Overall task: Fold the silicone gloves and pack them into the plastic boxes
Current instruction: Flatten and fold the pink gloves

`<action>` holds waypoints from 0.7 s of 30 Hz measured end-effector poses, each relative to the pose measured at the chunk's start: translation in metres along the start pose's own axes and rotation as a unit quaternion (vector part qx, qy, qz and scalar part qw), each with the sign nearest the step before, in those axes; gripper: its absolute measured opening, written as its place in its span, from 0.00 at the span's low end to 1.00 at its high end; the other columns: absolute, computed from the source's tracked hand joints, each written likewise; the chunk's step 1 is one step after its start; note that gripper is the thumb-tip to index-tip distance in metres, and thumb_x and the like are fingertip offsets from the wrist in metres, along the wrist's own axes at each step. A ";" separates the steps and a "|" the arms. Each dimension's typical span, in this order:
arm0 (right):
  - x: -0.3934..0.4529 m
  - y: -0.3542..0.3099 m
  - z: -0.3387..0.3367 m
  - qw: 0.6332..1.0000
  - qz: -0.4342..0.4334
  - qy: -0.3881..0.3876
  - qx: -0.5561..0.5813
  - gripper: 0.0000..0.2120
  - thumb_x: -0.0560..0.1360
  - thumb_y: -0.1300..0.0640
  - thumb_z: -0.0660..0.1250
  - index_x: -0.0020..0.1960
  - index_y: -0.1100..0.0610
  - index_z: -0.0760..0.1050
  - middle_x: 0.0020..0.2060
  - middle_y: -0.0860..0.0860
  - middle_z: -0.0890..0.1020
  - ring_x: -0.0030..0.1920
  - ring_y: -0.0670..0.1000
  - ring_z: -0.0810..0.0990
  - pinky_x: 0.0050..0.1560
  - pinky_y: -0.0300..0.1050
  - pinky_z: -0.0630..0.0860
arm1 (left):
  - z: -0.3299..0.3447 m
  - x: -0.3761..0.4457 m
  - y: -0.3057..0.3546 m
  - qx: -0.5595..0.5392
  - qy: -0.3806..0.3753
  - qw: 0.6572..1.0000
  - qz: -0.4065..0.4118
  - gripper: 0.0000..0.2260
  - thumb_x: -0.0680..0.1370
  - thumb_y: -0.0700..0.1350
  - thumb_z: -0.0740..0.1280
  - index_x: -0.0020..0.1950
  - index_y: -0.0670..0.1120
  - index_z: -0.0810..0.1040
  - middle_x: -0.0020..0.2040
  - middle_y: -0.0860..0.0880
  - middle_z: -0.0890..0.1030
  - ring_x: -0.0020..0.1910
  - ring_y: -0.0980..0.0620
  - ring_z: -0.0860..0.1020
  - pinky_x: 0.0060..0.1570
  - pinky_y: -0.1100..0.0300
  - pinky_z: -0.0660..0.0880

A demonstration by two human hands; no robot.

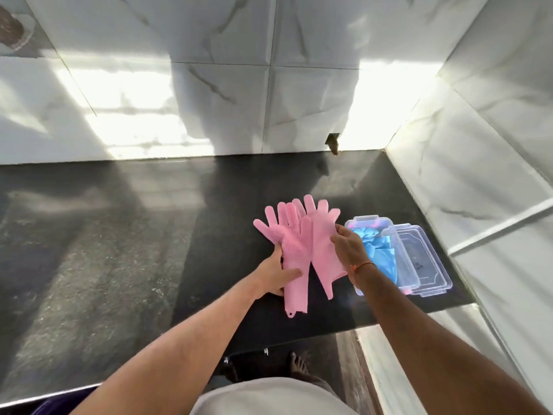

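Observation:
Two pink silicone gloves are held side by side above the dark counter, fingers pointing away from me. My left hand [273, 272] grips the left pink glove [291, 250] around its cuff and palm. The right pink glove [321, 235] is pinched at its right edge by my right hand [348, 245]. Just to the right lies a clear plastic box [371, 224] holding folded blue gloves [378, 250]. A second clear plastic box [428, 259] lies beside it with nothing visible inside.
The black stone counter [119, 235] ends at tiled walls behind and on the right. Its front edge runs close to my body. A small dark fitting [332, 142] sticks out of the back wall near the corner.

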State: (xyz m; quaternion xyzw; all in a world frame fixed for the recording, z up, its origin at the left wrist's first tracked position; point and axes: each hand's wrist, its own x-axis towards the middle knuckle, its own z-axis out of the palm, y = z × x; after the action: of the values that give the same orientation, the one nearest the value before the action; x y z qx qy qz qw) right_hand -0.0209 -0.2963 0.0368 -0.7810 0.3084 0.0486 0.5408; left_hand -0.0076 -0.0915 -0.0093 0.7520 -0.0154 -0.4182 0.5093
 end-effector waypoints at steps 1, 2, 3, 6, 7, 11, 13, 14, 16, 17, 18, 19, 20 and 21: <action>0.003 0.000 -0.005 0.999 -0.013 0.008 -0.044 0.16 0.81 0.64 0.59 0.56 0.56 0.85 0.51 0.58 0.86 0.50 0.58 0.82 0.55 0.55 0.80 | 0.008 0.002 0.004 0.042 0.001 0.999 0.003 0.44 0.84 0.52 0.71 0.89 0.61 0.42 0.77 0.47 0.76 0.68 0.42 0.82 0.56 0.40 0.87; 0.005 -0.001 -0.009 0.995 -0.027 0.016 -0.093 0.17 0.82 0.63 0.59 0.61 0.55 0.85 0.54 0.57 0.87 0.55 0.59 0.83 0.60 0.56 0.79 | 0.013 0.003 0.007 0.104 0.016 0.994 0.014 0.41 0.84 0.58 0.69 0.89 0.60 0.46 0.73 0.47 0.80 0.61 0.43 0.87 0.52 0.44 0.88; 0.005 -0.002 -0.012 0.989 -0.042 0.023 -0.139 0.18 0.83 0.61 0.59 0.65 0.54 0.84 0.58 0.55 0.87 0.59 0.60 0.83 0.64 0.55 0.78 | 0.015 0.004 0.008 0.175 0.042 0.983 0.029 0.37 0.84 0.63 0.65 0.88 0.59 0.50 0.67 0.48 0.84 0.51 0.46 0.89 0.47 0.47 0.89; -0.003 -0.011 -0.006 0.965 -0.102 0.037 -0.238 0.22 0.84 0.59 0.59 0.75 0.50 0.79 0.67 0.55 0.85 0.65 0.62 0.81 0.70 0.52 0.75 | 0.008 0.005 0.006 0.325 0.154 0.930 0.078 0.26 0.86 0.66 0.55 0.77 0.53 0.74 0.50 0.51 0.87 0.42 0.49 0.86 0.48 0.48 0.86; -0.007 -0.014 0.000 0.954 -0.131 0.037 -0.266 0.23 0.84 0.58 0.58 0.77 0.50 0.76 0.66 0.56 0.85 0.64 0.63 0.82 0.69 0.53 0.76 | 0.002 0.005 0.004 0.337 0.175 0.921 0.086 0.24 0.87 0.64 0.53 0.68 0.53 0.81 0.47 0.52 0.86 0.44 0.48 0.85 0.49 0.47 0.85; -0.032 -0.029 0.040 0.897 -0.249 0.000 -0.364 0.25 0.83 0.58 0.57 0.80 0.53 0.69 0.57 0.58 0.85 0.54 0.63 0.84 0.53 0.55 0.79 | -0.018 0.006 0.000 0.207 0.101 0.972 0.036 0.25 0.89 0.60 0.53 0.44 0.50 0.83 0.42 0.51 0.84 0.49 0.40 0.85 0.51 0.48 0.81; -0.046 -0.035 0.066 0.875 -0.279 -0.039 -0.394 0.24 0.83 0.57 0.57 0.80 0.53 0.68 0.55 0.55 0.85 0.52 0.60 0.86 0.51 0.55 0.82 | -0.026 0.000 0.000 0.026 0.077 0.997 -0.004 0.30 0.89 0.65 0.49 0.53 0.49 0.86 0.48 0.49 0.87 0.51 0.43 0.87 0.54 0.49 0.83; -0.053 -0.036 0.079 0.864 -0.290 -0.060 -0.408 0.24 0.84 0.57 0.57 0.80 0.52 0.67 0.54 0.54 0.84 0.51 0.59 0.86 0.51 0.55 0.83 | -0.030 -0.003 -0.002 -0.068 0.073 0.995 -0.013 0.33 0.88 0.68 0.47 0.57 0.51 0.86 0.52 0.48 0.89 0.54 0.44 0.87 0.55 0.49 0.85; -0.064 -0.035 0.102 0.837 -0.316 -0.100 -0.436 0.21 0.84 0.58 0.57 0.77 0.53 0.70 0.53 0.52 0.83 0.51 0.57 0.85 0.51 0.53 0.82 | -0.041 -0.008 -0.011 -0.222 0.042 0.974 0.000 0.36 0.85 0.72 0.43 0.64 0.53 0.85 0.61 0.46 0.89 0.63 0.45 0.86 0.64 0.46 0.83; -0.067 -0.034 0.110 0.825 -0.325 -0.120 -0.447 0.20 0.84 0.58 0.57 0.74 0.54 0.71 0.52 0.52 0.83 0.52 0.56 0.85 0.53 0.54 0.82 | -0.046 -0.010 -0.017 -0.282 0.014 0.959 0.012 0.38 0.84 0.74 0.43 0.67 0.53 0.84 0.65 0.45 0.88 0.67 0.46 0.85 0.68 0.45 0.81; -0.070 -0.031 0.117 0.817 -0.328 -0.142 -0.452 0.18 0.83 0.57 0.58 0.72 0.54 0.73 0.51 0.51 0.83 0.51 0.56 0.84 0.54 0.56 0.82 | -0.051 -0.013 -0.023 -0.325 -0.007 0.946 0.020 0.39 0.83 0.75 0.43 0.67 0.53 0.85 0.66 0.43 0.87 0.68 0.46 0.84 0.69 0.45 0.79; -0.070 -0.029 0.123 0.814 -0.322 -0.165 -0.455 0.14 0.83 0.56 0.59 0.67 0.54 0.75 0.50 0.51 0.82 0.50 0.56 0.83 0.54 0.59 0.82 | -0.056 -0.016 -0.027 -0.348 -0.011 0.937 0.025 0.39 0.83 0.76 0.45 0.65 0.54 0.87 0.65 0.42 0.87 0.67 0.46 0.85 0.67 0.47 0.80; -0.070 -0.027 0.127 0.815 -0.313 -0.190 -0.449 0.12 0.83 0.54 0.60 0.64 0.53 0.76 0.49 0.50 0.82 0.50 0.56 0.83 0.54 0.60 0.82 | -0.060 -0.019 -0.030 -0.356 0.008 0.934 0.027 0.35 0.84 0.75 0.50 0.62 0.55 0.89 0.64 0.41 0.87 0.64 0.47 0.87 0.65 0.48 0.80; -0.069 -0.024 0.131 0.824 -0.301 -0.213 -0.431 0.11 0.84 0.52 0.61 0.62 0.53 0.77 0.49 0.50 0.83 0.50 0.55 0.83 0.55 0.60 0.82 | -0.063 -0.020 -0.034 -0.354 0.044 0.934 0.031 0.28 0.85 0.70 0.57 0.60 0.54 0.89 0.64 0.39 0.87 0.60 0.46 0.87 0.63 0.49 0.81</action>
State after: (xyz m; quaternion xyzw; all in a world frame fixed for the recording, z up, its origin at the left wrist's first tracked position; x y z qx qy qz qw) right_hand -0.0299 -0.1470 0.0312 -0.9588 -0.1171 0.1769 0.1890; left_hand 0.0066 -0.0186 -0.0148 0.5399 0.1329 -0.3466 0.7555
